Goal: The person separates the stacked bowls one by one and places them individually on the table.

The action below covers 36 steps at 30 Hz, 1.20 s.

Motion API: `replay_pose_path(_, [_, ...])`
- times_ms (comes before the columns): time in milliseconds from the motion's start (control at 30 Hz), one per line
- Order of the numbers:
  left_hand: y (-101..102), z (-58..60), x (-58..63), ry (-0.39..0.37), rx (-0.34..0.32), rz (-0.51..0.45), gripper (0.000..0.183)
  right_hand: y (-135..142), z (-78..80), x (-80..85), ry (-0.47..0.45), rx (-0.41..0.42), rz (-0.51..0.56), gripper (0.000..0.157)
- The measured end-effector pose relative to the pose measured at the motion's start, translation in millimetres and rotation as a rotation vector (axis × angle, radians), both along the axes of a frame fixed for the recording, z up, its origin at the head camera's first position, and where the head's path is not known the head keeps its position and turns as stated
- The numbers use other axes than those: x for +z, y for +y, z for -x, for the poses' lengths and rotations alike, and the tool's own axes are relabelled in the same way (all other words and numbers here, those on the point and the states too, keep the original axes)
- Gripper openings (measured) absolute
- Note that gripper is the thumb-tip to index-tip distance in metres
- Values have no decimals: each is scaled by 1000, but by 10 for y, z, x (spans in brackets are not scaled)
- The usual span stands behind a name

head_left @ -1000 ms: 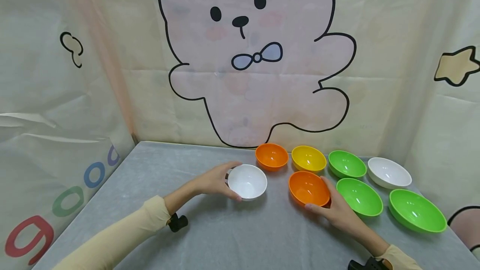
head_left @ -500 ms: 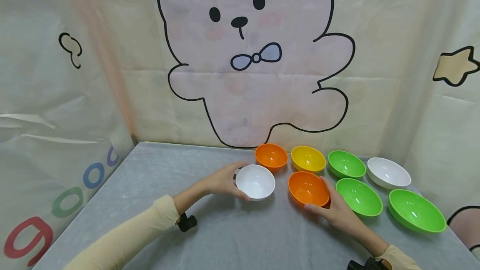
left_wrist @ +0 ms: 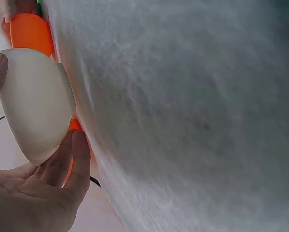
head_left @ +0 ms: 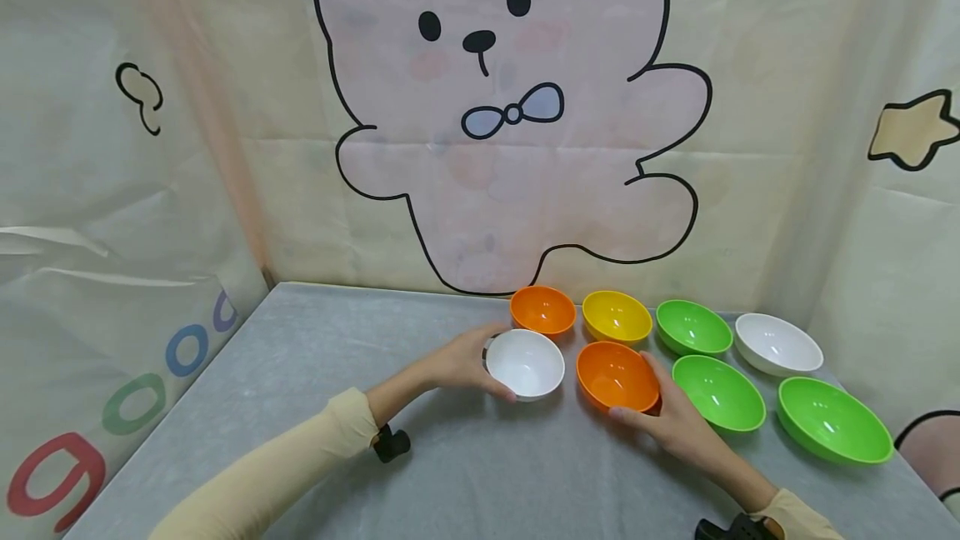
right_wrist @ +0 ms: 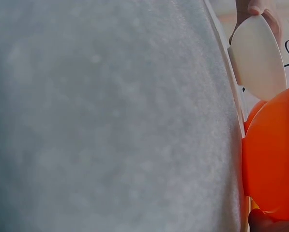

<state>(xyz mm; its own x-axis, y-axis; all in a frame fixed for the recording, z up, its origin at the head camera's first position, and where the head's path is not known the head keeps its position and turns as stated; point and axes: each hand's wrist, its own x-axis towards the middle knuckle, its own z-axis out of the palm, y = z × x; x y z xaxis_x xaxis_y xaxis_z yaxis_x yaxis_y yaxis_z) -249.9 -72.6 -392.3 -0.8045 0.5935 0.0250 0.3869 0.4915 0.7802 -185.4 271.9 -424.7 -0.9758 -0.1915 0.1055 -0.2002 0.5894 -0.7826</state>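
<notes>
My left hand (head_left: 470,361) grips a small white bowl (head_left: 525,365) from its left side, thumb at the near side and fingers around the far side. In the left wrist view the white bowl (left_wrist: 35,101) stands upright, its foot at the grey cloth. With the right hand (head_left: 678,415) I hold the right side of an orange bowl (head_left: 617,377), thumb in front and fingers behind. The right wrist view shows the orange bowl (right_wrist: 275,154) upright, close to the white one. Behind the white bowl sits a smaller orange bowl (head_left: 543,312).
A yellow bowl (head_left: 617,317) stands in the back row beside a green bowl (head_left: 693,327) and a wide white bowl (head_left: 778,345). Nearer, on the right, are another green bowl (head_left: 720,394) and a larger green bowl (head_left: 834,421). Grey cloth (head_left: 465,473) covers the table.
The left hand has moved right with the white bowl, bringing it nearer the orange bowl and in front of the small orange one. The right hand and its bowl have stayed put.
</notes>
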Motion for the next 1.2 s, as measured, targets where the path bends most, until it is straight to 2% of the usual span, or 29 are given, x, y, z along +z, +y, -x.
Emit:
replay_pose_path(567, [141, 42, -49, -33, 11, 22, 95, -7, 5, 16, -20, -1, 2, 106])
replay_pose_path(967, [155, 56, -83, -13, -24, 10, 95, -2, 3, -4, 13, 0, -4, 105])
replay_pose_path(1200, [145, 33, -71, -28, -29, 2, 96, -17, -6, 20, -10, -21, -15, 110])
